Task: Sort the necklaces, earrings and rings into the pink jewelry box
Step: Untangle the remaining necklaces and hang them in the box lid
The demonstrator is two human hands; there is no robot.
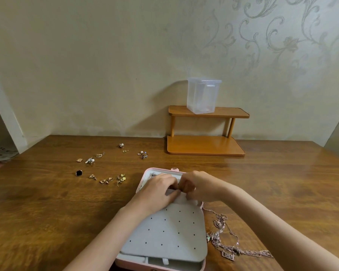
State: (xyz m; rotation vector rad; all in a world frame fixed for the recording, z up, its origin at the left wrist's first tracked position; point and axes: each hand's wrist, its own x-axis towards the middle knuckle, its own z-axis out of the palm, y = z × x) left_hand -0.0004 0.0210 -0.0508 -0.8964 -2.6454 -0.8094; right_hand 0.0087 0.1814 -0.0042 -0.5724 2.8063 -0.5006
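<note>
Backdrop: pale wallpaper with a scroll pattern fills the upper frame; a brown wooden counter (pixel 47 202) takes up the lower half.
Shelf: a small two-tier wooden shelf (pixel 205 145) is set against the wall right of centre, with a clear plastic container (pixel 203 95) on its top tier.
Jewelry box: the pink jewelry box (pixel 143 178) lies open at lower centre, its grey perforated panel (pixel 164 231) tipped toward the lower edge of the frame, judged to be meant for earring posts.
Left hand: the left hand (pixel 159 190) is laid over the box's middle with fingers curled; something small appears to be pinched at the fingertips, but what it is cannot be told.
Right hand: the right hand (pixel 198 185) is brought against the left, fingers curled inward at the same spot; its hold is equally hidden.
Reason for pose: both hands are judged to be working one small piece together over the box so it drops inside if released.
Earrings and rings: loose earrings and rings (pixel 104 165) are scattered at centre left, well apart from the box.
Necklaces: tangled necklaces (pixel 225 237) are heaped at lower right, just beside the box.
Progress: most pieces are not yet sorted.
</note>
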